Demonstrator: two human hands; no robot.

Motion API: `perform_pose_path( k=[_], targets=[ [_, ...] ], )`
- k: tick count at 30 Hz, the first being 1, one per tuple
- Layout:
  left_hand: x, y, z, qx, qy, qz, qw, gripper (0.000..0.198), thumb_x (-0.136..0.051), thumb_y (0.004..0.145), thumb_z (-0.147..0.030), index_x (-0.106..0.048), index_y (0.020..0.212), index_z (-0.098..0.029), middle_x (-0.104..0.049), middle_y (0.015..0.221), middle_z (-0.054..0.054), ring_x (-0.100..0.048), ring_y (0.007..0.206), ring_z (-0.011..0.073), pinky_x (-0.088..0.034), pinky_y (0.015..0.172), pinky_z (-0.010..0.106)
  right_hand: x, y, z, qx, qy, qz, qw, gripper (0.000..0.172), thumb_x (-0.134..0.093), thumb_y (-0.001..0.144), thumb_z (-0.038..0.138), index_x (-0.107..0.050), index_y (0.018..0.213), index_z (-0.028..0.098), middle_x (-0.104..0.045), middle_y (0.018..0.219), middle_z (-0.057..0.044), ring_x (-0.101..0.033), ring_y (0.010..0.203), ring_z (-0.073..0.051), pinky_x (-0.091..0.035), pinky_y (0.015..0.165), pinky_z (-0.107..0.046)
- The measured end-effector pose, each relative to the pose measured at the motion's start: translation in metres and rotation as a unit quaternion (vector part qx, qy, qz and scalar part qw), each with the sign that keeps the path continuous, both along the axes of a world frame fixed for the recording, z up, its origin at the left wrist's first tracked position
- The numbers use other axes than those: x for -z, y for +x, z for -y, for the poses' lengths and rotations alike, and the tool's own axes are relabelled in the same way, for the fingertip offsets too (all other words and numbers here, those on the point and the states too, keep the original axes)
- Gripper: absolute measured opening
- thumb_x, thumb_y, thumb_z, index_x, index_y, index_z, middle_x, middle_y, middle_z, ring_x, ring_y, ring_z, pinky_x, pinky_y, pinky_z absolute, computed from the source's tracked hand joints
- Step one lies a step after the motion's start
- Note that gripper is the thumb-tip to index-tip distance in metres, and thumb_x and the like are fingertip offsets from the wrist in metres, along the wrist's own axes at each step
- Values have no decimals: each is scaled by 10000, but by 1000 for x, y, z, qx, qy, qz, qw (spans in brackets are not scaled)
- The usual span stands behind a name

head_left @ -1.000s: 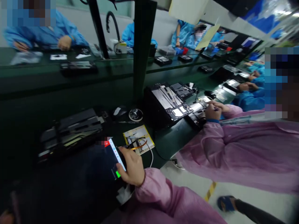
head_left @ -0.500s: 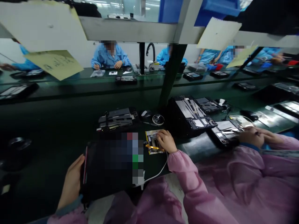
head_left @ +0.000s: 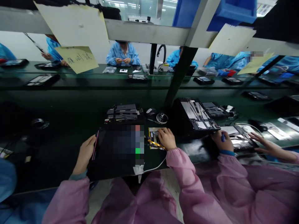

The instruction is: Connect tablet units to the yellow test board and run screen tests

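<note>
My left hand (head_left: 84, 154) grips the left edge of a dark tablet screen (head_left: 109, 144), which lies tilted in front of me; part of its face is pixelated. Just right of it, my right hand (head_left: 166, 138) has its fingers bent over a small circuit board (head_left: 153, 132) with yellow edges. An orange ribbon cable (head_left: 156, 144) crosses that board. What lies under my right fingertips is hidden. From near my right wrist a white cable (head_left: 158, 167) curves down to white tape (head_left: 138, 169) at the table's front edge.
Opened tablets sit in a stack (head_left: 125, 112) behind the screen and in a taller stack (head_left: 196, 115) to the right. A mouse (head_left: 151, 112) and a tape roll (head_left: 162, 118) lie between them. At right, a co-worker's hand (head_left: 223, 141) holds something blue. A slanted post (head_left: 181, 76) rises behind.
The view has swung left. The tablet screen appears lower and flatter, still in my left hand. My right hand stays at the board. The co-worker's hands on the right have moved apart.
</note>
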State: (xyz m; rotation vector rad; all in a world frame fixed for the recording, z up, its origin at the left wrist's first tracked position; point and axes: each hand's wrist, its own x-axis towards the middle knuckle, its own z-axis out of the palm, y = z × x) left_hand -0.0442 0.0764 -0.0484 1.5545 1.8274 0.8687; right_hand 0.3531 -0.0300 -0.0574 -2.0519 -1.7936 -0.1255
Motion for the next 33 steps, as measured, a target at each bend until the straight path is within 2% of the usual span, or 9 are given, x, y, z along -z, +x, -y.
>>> perform_pose_path(
  k=[5,10,12,14,17,20,22,25,33],
  targets=[
    [-7,6,1,14,2,-83,996,518,-399,873,-461,-638,1193,-131,-642,1227,139,-569,1192,303,-393,1074,426,0,3,-1,1,10,-42,999,262,-457,921,204,-691,1039,207,-660,1073,-95,-557,949,-232,-447,815,-337],
    [-22,25,23,61,146,-174,972,487,-417,883,-423,-586,1229,-124,-544,1319,175,-451,1295,326,-322,1109,468,-9,15,5,-18,19,-110,994,317,-397,890,132,-677,1028,184,-674,1035,-86,-621,927,-192,-483,847,-313],
    [-34,50,44,99,224,-182,952,420,-440,901,-393,-594,1203,-146,-529,1324,164,-456,1277,314,-335,1098,458,-17,20,18,-51,14,-133,990,337,-383,860,99,-678,994,189,-679,1038,-69,-636,960,-173,-490,879,-294],
    [-45,89,68,195,254,-163,933,333,-429,935,-347,-617,1159,-188,-603,1201,118,-537,1155,263,-402,1039,401,-23,23,35,-99,2,-162,982,342,-397,832,89,-678,989,204,-684,1059,-54,-627,1028,-171,-481,928,-299],
    [-54,158,97,354,221,-150,896,293,-426,958,-280,-606,1180,-218,-667,1004,68,-603,992,207,-483,895,311,-27,21,59,-141,-15,-209,968,287,-450,847,140,-668,1017,218,-689,1052,-60,-613,1055,-195,-476,944,-343],
    [-50,214,110,434,182,-190,861,279,-462,951,-266,-579,1195,-199,-677,1036,75,-618,1008,201,-497,858,291,-26,15,69,-143,-25,-230,962,163,-502,887,228,-661,917,212,-689,944,-64,-625,965,-206,-492,887,-355],
    [-46,235,111,471,168,-217,838,212,-460,948,-229,-604,1096,-180,-679,1020,83,-626,996,202,-499,860,299,-24,11,71,-147,-25,-240,959,142,-512,900,248,-647,882,208,-680,909,-61,-627,922,-200,-497,854,-343],
    [-41,242,109,493,166,-228,823,186,-427,946,-174,-603,1005,-168,-675,977,91,-632,970,202,-499,861,309,-23,7,70,-144,-28,-259,955,143,-495,915,243,-629,876,210,-668,860,-43,-634,857,-180,-500,807,-311],
    [-35,242,117,460,145,-238,843,190,-420,897,-112,-555,1028,-138,-651,970,117,-638,956,216,-508,831,314,-21,-1,62,-170,-26,-236,956,121,-527,826,127,-620,845,203,-674,849,-38,-642,843,-188,-488,815,-322]
  ],
)
